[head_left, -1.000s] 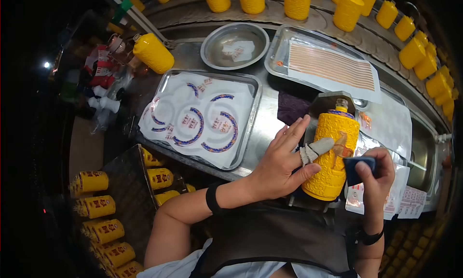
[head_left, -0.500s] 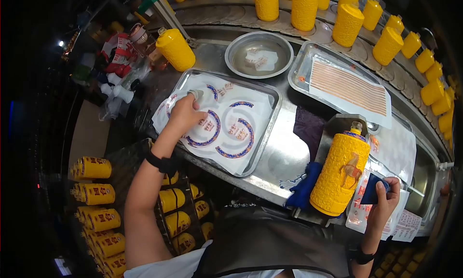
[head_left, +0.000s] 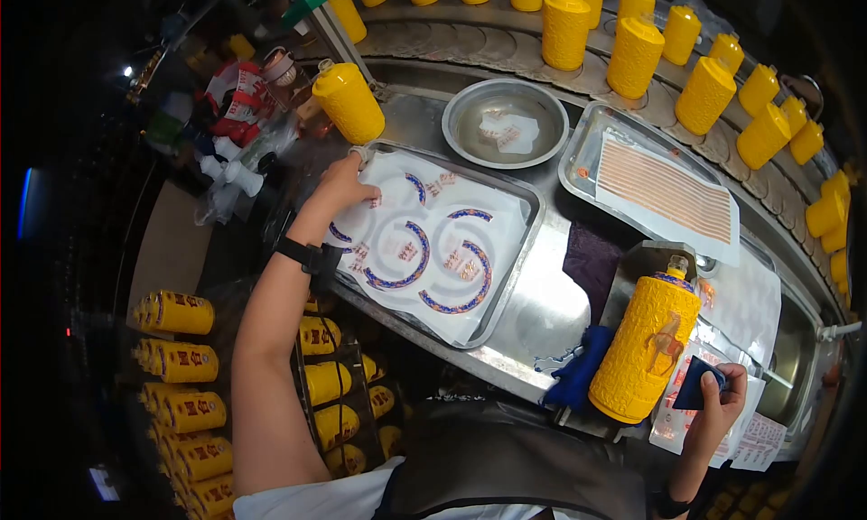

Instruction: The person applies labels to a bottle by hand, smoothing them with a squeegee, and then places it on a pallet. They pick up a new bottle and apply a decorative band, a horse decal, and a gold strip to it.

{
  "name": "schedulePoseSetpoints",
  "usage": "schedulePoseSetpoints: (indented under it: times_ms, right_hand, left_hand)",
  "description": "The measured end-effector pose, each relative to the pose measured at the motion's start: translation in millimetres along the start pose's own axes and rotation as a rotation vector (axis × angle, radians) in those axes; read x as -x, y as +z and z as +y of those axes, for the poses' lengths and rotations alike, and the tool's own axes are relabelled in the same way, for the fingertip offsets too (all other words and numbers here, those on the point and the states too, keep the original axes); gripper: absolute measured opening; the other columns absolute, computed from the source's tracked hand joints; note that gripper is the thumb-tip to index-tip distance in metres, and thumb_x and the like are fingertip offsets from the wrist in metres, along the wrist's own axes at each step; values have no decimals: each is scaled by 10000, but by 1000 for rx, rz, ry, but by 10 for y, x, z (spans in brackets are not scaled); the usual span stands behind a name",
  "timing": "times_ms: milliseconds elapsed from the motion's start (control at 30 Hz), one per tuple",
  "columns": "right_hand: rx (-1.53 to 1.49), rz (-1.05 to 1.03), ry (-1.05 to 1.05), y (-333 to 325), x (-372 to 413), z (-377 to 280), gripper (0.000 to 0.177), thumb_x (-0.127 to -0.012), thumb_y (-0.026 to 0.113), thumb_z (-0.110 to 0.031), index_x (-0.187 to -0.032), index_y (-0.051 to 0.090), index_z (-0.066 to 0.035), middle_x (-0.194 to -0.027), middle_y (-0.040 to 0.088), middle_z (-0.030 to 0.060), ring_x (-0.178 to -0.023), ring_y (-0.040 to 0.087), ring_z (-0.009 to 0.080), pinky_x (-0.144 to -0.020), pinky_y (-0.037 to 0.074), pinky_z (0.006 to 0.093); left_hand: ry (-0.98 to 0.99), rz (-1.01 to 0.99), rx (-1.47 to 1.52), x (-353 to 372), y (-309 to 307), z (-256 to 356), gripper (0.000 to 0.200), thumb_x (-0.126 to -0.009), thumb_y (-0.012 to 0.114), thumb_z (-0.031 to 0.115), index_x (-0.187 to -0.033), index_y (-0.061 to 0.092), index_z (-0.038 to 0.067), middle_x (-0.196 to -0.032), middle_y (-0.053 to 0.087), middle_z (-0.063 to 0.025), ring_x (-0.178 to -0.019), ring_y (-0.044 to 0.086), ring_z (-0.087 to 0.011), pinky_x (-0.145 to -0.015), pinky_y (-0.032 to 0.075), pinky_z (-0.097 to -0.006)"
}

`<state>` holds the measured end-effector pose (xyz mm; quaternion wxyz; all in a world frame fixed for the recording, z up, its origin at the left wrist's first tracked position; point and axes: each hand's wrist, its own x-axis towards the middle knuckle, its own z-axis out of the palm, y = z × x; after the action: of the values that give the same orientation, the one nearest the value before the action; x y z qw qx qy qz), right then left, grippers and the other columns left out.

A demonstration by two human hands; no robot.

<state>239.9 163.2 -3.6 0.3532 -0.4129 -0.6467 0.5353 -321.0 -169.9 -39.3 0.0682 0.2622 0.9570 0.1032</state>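
My left hand (head_left: 341,184) is over the upper left corner of a metal tray (head_left: 533,215), its thumb stretched away from the other fingers. Something small and pale (head_left: 363,155) shows at its fingertips. White backing sheets (head_left: 506,249) with curved blue label strips (head_left: 470,294) and red lettering lie in the tray beneath it. My right hand (head_left: 722,401) pinches a flat dark blue scraper (head_left: 692,383) beside a yellow embossed bottle (head_left: 637,353). This bottle leans on a metal stand (head_left: 623,272), with a horse figure (head_left: 666,339) and a blue patterned band near its neck.
A metal bowl (head_left: 454,132) holds liquid and a white scrap. Beside it, another tray (head_left: 578,163) carries a striped sheet (head_left: 664,195). One yellow bottle (head_left: 350,105) stands behind the label tray; others (head_left: 637,60) line the conveyor. Blue cloth (head_left: 582,371) lies by the stand. Packed bottles (head_left: 185,362) are lower left.
My left hand has moved from over the labels toward the tray's upper left corner. The view has shifted slightly. My right hand still holds the scraper by the bottle.
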Motion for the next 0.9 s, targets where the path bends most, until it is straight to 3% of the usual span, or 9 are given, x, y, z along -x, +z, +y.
schedulePoseSetpoints:
  times_ms: [133,233,333,433,533,633,900]
  right_hand:
    - [11,0,30,17,4,-11,241,-824,715,-69,-970,524,-48,-924,494,-1,-837,461,76,-795,390,211]
    - [7,-7,45,69,5,-44,237,-829,713,-70,-968,523,-51,-909,495,-7,-825,462,73,-784,391,205]
    - [-6,-20,57,88,9,-74,232,-833,712,-70,-964,523,-51,-900,496,-10,-818,461,68,-776,391,201]
    - [35,8,10,64,14,-63,223,-836,709,-67,-964,527,-49,-897,498,-8,-809,464,63,-761,402,197]
    - [20,21,2,43,20,-47,216,-839,706,-64,-966,532,-49,-882,498,-10,-784,464,55,-735,410,187]
    - [-6,-2,38,30,29,-24,215,-838,706,-59,-971,537,-49,-874,503,-14,-765,469,48,-714,416,177]
    - [-6,7,4,-20,108,-23,229,-825,718,-48,-969,540,-59,-891,518,-16,-792,508,45,-742,436,176]
  left_hand:
    - [-90,-73,-192,-45,-67,162,650,-629,840,227,-1155,548,-20,-1128,661,-191,-1115,611,-351,-990,441,-450]
    - [-103,-54,-103,-178,-27,54,561,-670,812,208,-1109,538,-9,-1006,691,-184,-1026,644,-375,-923,479,-450]
    - [-30,15,-93,-299,44,-119,427,-750,736,162,-1094,535,9,-915,702,-183,-923,668,-397,-845,507,-470]
    - [-13,219,-247,-349,89,-248,290,-818,644,120,-1069,547,10,-883,702,-193,-875,674,-402,-793,518,-486]
    - [-36,322,118,-419,206,-565,226,-819,643,98,-1006,562,2,-800,679,-183,-788,679,-363,-719,525,-427]
    - [-69,227,48,-238,114,-281,242,-828,637,126,-1025,562,8,-894,702,-192,-871,679,-386,-801,523,-479]
    - [-216,140,-75,-459,205,-31,424,-712,766,103,-1073,552,41,-943,711,-150,-953,676,-360,-838,520,-458]
